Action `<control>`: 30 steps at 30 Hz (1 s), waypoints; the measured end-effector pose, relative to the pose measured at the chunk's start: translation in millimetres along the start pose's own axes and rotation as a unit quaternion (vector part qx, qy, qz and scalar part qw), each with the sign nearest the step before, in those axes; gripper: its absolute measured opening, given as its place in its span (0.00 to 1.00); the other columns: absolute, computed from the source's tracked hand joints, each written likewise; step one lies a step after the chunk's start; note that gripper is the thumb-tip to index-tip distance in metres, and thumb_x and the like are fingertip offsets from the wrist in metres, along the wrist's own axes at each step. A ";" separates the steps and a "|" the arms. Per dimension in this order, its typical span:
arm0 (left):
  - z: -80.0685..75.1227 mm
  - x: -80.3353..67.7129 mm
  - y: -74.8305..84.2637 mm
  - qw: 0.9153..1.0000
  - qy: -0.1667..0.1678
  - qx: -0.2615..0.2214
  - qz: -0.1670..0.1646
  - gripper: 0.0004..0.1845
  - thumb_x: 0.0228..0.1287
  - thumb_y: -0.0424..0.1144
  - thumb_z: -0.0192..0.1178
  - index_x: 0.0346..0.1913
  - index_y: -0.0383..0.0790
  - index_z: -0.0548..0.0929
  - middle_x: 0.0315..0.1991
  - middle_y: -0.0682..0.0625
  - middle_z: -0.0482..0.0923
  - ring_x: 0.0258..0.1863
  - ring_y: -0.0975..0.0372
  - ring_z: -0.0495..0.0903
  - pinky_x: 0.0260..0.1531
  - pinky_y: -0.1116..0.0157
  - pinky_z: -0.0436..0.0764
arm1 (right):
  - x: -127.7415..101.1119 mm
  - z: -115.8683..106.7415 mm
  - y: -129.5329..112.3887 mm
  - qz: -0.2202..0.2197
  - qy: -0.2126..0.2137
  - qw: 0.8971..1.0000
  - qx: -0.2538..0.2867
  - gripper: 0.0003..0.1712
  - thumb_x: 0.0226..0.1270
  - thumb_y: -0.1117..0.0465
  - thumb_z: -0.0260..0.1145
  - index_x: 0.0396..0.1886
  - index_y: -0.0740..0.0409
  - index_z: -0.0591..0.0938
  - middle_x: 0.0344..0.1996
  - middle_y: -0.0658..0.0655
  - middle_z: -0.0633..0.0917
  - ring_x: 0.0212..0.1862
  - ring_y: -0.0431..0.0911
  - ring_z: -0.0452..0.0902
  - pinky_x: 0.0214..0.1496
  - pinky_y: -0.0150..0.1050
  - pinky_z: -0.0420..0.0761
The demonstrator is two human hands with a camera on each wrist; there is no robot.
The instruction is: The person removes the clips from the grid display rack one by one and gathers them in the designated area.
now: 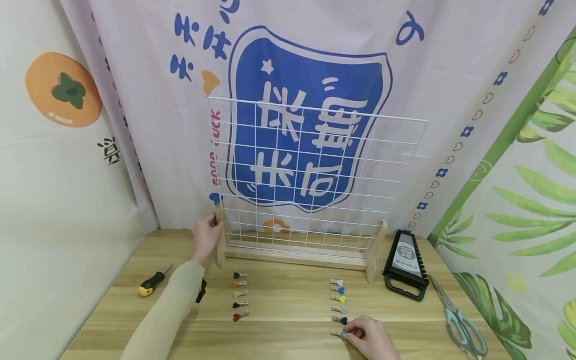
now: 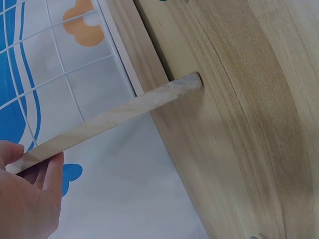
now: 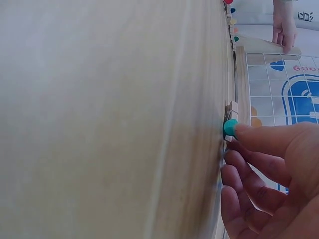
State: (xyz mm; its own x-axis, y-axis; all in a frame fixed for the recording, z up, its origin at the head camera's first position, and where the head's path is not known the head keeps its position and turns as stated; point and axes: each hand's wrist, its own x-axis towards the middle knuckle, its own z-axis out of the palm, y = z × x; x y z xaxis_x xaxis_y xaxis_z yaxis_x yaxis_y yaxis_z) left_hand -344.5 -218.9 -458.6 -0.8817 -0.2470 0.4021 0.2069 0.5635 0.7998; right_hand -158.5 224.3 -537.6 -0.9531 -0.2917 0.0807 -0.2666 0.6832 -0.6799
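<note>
My left hand (image 1: 208, 234) grips the left wooden upright (image 2: 107, 117) of a stand that carries a white wire grid (image 1: 310, 175). Thumb and fingers lie on either side of the upright near its top. At the front right, my right hand (image 1: 370, 337) pinches a small wooden clothespin with a teal heart (image 3: 231, 127) at the table surface. That clothespin is the nearest in a right-hand column, below one with a dark blue heart (image 1: 344, 320). A left-hand column of heart clothespins runs from a green one (image 1: 237, 275) to a red one (image 1: 237, 317).
A yellow-and-black screwdriver (image 1: 152, 284) lies at the left of the wooden table (image 1: 288, 305). On the right are a black holder with a handle (image 1: 407, 265) and scissors with teal handles (image 1: 463, 327). A printed curtain (image 1: 310, 65) hangs close behind the grid.
</note>
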 end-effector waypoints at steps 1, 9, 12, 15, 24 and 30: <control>0.0 0.3 -0.1 1.000 0.000 0.000 0.000 0.11 0.67 0.29 0.56 0.45 0.25 0.84 0.43 0.29 0.86 0.41 0.43 0.87 0.34 0.65 0.85 | 0.1 0.0 0.0 -0.001 0.000 1.000 0.000 0.03 0.58 0.59 0.74 0.31 0.53 0.88 0.26 0.46 0.84 0.26 0.27 0.72 0.26 0.26 0.74; 0.4 -0.6 -1.3 1.000 -0.012 -0.008 -0.010 0.12 0.68 0.31 0.55 0.47 0.25 0.83 0.47 0.29 0.84 0.45 0.42 0.86 0.42 0.56 0.87 | 2.1 -0.1 2.0 0.011 -0.014 1.000 0.015 0.05 0.59 0.58 0.74 0.32 0.54 0.88 0.27 0.47 0.84 0.26 0.27 0.72 0.27 0.26 0.75; 0.4 -0.9 -2.4 1.000 -0.015 -0.014 -0.010 0.13 0.69 0.31 0.54 0.49 0.25 0.82 0.48 0.28 0.83 0.47 0.41 0.86 0.46 0.51 0.86 | 4.2 -2.6 2.2 0.019 -0.016 1.000 0.017 0.05 0.60 0.58 0.73 0.32 0.54 0.88 0.27 0.48 0.84 0.26 0.27 0.71 0.27 0.26 0.74; 0.1 -1.3 -3.9 1.000 -0.018 -0.017 -0.004 0.13 0.70 0.32 0.54 0.49 0.24 0.81 0.50 0.27 0.82 0.49 0.39 0.85 0.48 0.49 0.85 | 6.6 -6.7 0.9 0.027 -0.005 0.999 0.017 0.05 0.61 0.59 0.72 0.33 0.56 0.88 0.28 0.49 0.84 0.27 0.27 0.71 0.28 0.27 0.74; -4.5 -5.3 -11.2 0.997 -0.041 -0.021 0.054 0.13 0.69 0.29 0.56 0.50 0.21 0.81 0.50 0.25 0.81 0.49 0.37 0.84 0.49 0.49 0.83 | 22.4 -25.5 -0.5 0.065 0.136 0.987 -0.047 0.03 0.59 0.64 0.73 0.34 0.55 0.88 0.29 0.49 0.86 0.29 0.31 0.76 0.31 0.25 0.79; -7.3 -10.6 -21.1 0.997 -0.059 0.001 0.059 0.18 0.70 0.32 0.59 0.57 0.22 0.78 0.54 0.28 0.80 0.50 0.39 0.84 0.49 0.53 0.83 | 38.9 -57.1 8.7 0.008 0.219 0.969 -0.115 0.05 0.61 0.67 0.71 0.37 0.61 0.87 0.31 0.55 0.88 0.31 0.43 0.82 0.29 0.25 0.79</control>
State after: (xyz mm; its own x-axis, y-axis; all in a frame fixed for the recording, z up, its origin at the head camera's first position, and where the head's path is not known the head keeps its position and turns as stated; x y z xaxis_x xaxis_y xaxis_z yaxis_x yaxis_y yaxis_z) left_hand -336.4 -233.9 -476.5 -0.8947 -0.0853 0.4385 0.3115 0.5844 0.7493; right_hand -206.1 257.2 -498.8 -0.9131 -0.0020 0.4078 -0.2285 0.8308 -0.5075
